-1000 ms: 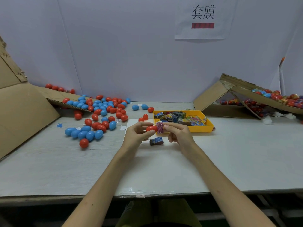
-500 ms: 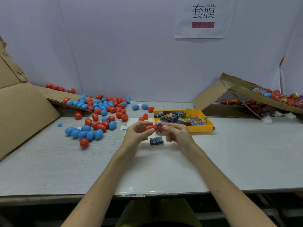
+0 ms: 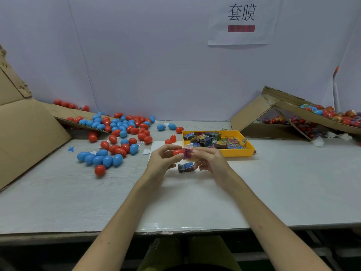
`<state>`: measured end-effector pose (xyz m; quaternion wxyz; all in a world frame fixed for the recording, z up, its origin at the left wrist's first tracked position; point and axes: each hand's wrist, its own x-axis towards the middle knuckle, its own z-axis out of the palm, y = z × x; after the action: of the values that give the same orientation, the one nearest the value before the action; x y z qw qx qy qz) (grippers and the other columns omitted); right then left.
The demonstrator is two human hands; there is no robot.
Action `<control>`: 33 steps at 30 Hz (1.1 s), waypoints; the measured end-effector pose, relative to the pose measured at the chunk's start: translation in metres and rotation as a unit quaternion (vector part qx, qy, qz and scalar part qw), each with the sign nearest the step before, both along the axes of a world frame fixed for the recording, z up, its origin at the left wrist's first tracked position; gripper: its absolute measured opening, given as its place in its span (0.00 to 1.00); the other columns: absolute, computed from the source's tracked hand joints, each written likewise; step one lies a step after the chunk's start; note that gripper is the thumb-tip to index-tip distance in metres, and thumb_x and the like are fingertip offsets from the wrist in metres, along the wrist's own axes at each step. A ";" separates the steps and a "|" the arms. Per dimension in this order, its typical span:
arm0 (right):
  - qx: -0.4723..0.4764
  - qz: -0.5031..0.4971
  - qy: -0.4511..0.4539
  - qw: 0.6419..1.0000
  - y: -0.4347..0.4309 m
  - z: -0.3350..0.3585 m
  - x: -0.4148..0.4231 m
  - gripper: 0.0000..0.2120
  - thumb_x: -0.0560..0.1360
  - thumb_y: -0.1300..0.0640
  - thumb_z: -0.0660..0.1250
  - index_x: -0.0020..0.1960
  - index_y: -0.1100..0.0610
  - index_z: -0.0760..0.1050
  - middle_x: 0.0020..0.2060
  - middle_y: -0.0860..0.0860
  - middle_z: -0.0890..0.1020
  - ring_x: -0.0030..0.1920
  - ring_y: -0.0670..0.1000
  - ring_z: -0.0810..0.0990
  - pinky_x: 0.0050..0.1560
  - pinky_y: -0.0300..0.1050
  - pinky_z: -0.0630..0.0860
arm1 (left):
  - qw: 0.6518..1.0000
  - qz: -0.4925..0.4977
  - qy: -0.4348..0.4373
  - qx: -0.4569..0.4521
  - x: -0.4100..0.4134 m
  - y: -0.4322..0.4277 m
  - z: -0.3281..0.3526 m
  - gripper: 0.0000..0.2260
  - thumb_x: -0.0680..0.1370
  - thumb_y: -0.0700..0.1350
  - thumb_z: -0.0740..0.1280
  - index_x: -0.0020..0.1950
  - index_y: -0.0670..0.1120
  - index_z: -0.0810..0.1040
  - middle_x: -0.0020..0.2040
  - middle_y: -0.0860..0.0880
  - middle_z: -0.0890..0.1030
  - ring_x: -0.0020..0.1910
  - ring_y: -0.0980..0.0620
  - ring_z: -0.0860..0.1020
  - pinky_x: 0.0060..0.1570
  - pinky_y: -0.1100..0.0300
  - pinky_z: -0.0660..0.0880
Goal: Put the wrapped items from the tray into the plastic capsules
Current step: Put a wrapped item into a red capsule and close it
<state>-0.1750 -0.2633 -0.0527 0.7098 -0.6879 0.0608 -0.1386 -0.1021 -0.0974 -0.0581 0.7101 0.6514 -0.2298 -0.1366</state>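
Lighting was even, moderately bright, overhead; soft shadows fell beneath hands [image 3: 187,163] on counter [image 3: 273,192]. Wide-angle bending showed at edges. Focus was slightly soft; below counter was dark.

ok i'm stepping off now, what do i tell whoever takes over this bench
Left hand: holds a small red plastic capsule between thumb and fingers.
Right hand: pinches a purple wrapped item against that capsule's end; how far in it sits cannot be told.
A dark blue wrapped item lies on the grey table between the hands.
The yellow plastic tray holds many wrapped items.
Done: cannot tell, the capsules are opaque.
Left: finish this one, then the loose red and blue capsules at the left.
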 end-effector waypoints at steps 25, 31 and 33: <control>0.070 0.050 0.057 0.995 -0.004 -0.006 0.002 0.03 0.73 0.60 0.73 0.46 0.57 0.84 0.34 0.47 0.81 0.30 0.44 0.70 0.35 0.39 0.71 | 0.996 -0.010 -0.065 0.059 -0.003 -0.003 -0.002 0.16 0.69 0.35 0.78 0.50 0.49 0.80 0.49 0.48 0.85 0.50 0.49 0.83 0.48 0.57 0.82; 0.066 0.056 0.061 0.994 -0.006 -0.008 0.003 0.03 0.73 0.59 0.73 0.46 0.56 0.85 0.36 0.48 0.82 0.30 0.44 0.71 0.36 0.39 0.72 | 0.994 -0.004 -0.080 0.073 -0.005 -0.003 -0.002 0.16 0.68 0.35 0.78 0.50 0.48 0.80 0.49 0.48 0.85 0.48 0.51 0.84 0.42 0.62 0.80; 0.048 0.054 0.062 0.995 -0.005 -0.008 0.003 0.03 0.73 0.58 0.73 0.46 0.55 0.86 0.37 0.48 0.82 0.30 0.43 0.71 0.36 0.40 0.72 | 0.992 -0.006 -0.093 0.080 -0.005 -0.002 -0.002 0.15 0.69 0.35 0.78 0.51 0.47 0.80 0.49 0.46 0.85 0.48 0.51 0.83 0.42 0.63 0.80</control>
<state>-0.1718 -0.2682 -0.0610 0.7430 -0.6630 0.0741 -0.0538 -0.1075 -0.0994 -0.0600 0.6301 0.7148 -0.2874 -0.0976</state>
